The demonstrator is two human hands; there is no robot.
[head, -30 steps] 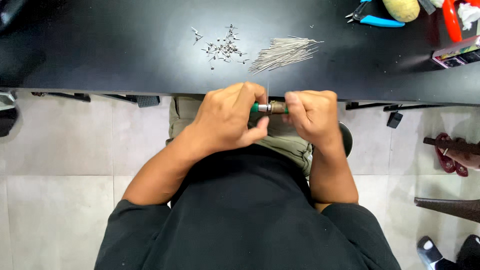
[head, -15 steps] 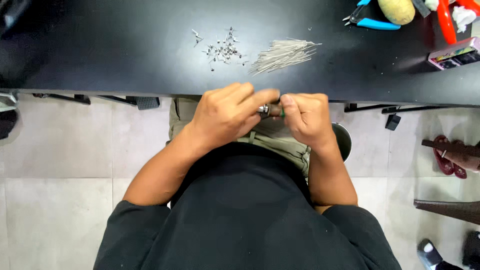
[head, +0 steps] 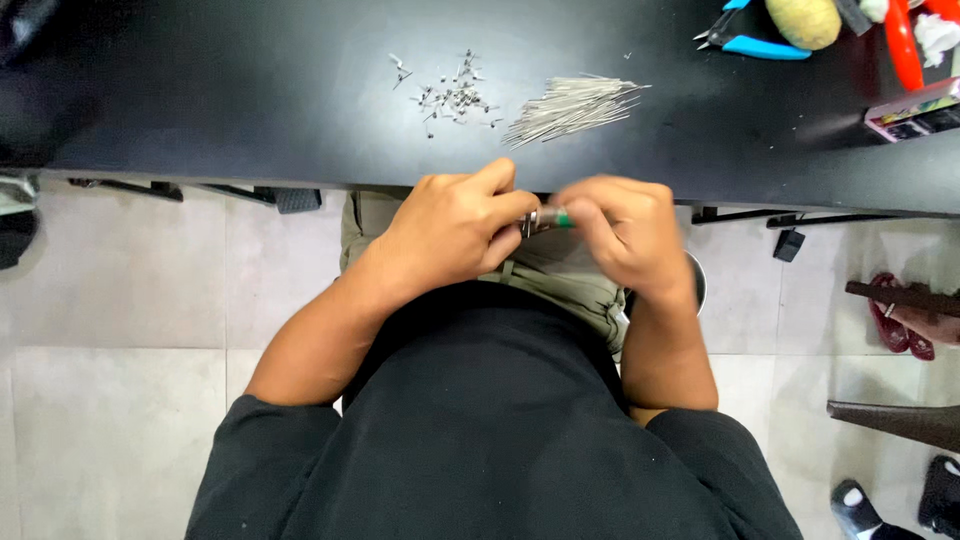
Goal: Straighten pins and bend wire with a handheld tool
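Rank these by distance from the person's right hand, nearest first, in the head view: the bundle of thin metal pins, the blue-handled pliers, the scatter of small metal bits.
1. Bundle of thin metal pins, just above the right hand.
2. Scatter of small metal bits, up-left.
3. Blue-handled pliers, far top right.

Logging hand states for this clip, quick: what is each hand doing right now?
Left hand: closed on the small metal piece with a green end.
Right hand: closed on the same piece, motion-blurred.

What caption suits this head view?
Both hands, left hand and right hand, pinch a small green-tipped metal piece below a black table.
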